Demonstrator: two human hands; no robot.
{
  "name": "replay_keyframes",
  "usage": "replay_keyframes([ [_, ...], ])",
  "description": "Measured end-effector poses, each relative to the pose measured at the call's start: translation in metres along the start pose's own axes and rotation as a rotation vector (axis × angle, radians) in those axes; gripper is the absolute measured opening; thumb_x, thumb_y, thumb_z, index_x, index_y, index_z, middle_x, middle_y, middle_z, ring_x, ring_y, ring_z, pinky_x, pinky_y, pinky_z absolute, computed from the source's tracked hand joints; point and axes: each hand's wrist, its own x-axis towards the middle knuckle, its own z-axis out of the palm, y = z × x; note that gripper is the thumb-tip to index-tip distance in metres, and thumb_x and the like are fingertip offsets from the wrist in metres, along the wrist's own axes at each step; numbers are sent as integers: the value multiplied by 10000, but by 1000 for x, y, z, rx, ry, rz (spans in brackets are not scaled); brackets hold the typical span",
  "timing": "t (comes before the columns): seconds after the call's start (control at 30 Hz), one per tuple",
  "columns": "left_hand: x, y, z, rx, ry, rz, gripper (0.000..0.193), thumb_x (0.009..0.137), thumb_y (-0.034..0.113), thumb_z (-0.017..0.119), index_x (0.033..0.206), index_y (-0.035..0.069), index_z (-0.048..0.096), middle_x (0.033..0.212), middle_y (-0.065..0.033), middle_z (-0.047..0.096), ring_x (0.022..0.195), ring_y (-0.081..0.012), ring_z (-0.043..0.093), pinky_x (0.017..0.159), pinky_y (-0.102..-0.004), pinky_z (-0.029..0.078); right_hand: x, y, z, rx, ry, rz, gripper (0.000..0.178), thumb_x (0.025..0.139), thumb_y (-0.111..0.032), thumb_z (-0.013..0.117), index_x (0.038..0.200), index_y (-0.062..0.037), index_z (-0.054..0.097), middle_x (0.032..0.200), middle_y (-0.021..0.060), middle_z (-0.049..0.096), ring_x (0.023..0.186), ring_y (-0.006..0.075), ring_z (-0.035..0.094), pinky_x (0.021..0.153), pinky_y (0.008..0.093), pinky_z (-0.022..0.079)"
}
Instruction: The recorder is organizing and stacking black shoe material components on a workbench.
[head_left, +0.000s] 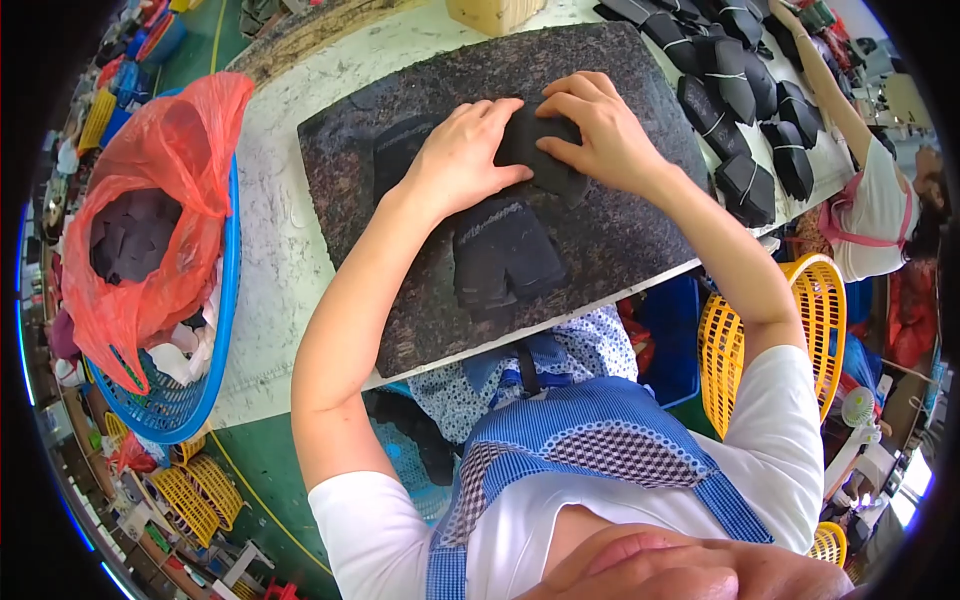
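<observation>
A dark, flat cut piece (pixel 540 150) lies on the speckled dark board (pixel 630 230) in front of me. My left hand (pixel 465 155) rests at its left edge, fingers stretched forward and thumb apart. Over its right side my right hand (pixel 600 135) has bent, spread fingers, thumb and fingertips touching the piece. Nearer to me is another black piece (pixel 505 255) with a notch in its near edge and a greyish strip along its far edge. A further black piece (pixel 398 150) is partly covered by my left hand and wrist.
A blue basket (pixel 232 250) with a red plastic bag (pixel 130 290) of dark pieces stands at the left. Several tied black bundles (pixel 745 185) lie on the white table's right side. A yellow basket (pixel 825 330) stands below. A wooden block (pixel 495 14) sits beyond the board. Another person (pixel 870 220) works at the right.
</observation>
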Motion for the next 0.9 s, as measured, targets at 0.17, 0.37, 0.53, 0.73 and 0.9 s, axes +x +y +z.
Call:
replay_keyframes([
  [0.17,0,2,-4,-81,-69,-65,747,799,309,846,1406,65,487,1285,-161,650,1192,-341,619,1040,-441,493,-6,-9,-8,466,272,244,90,958,-64,667,1035,-27,639,869,83,646,771,166,642,729,297,513],
  [0.37,-26,26,-37,-615,-41,-189,594,842,215,847,1311,13,545,1234,-164,682,1042,-208,693,900,-363,564,-36,-54,-56,543,327,358,90,1001,-21,609,1090,-25,594,859,-8,619,770,47,576,700,207,461],
  [0.53,-113,79,-53,-1002,-348,-499,215,884,93,807,749,-10,675,682,-53,710,627,-105,698,592,-255,576,-80,-103,-68,1089,-564,650,198,950,-152,749,1042,11,685,833,29,678,699,81,650,616,234,517],
  [0.73,-117,61,-54,-1062,-182,-744,264,976,239,729,866,6,672,694,-70,712,590,-101,675,542,-235,537,-44,-101,-55,1072,-546,835,300,1016,-235,664,832,2,647,668,33,673,549,68,611,500,218,468],
  [0.9,-118,46,-31,-974,-172,-762,305,985,299,716,857,29,653,657,-52,695,549,-84,646,503,-221,501,-38,-96,-37,879,-530,781,294,1012,-228,665,855,20,649,662,35,661,543,75,607,495,226,461],
])
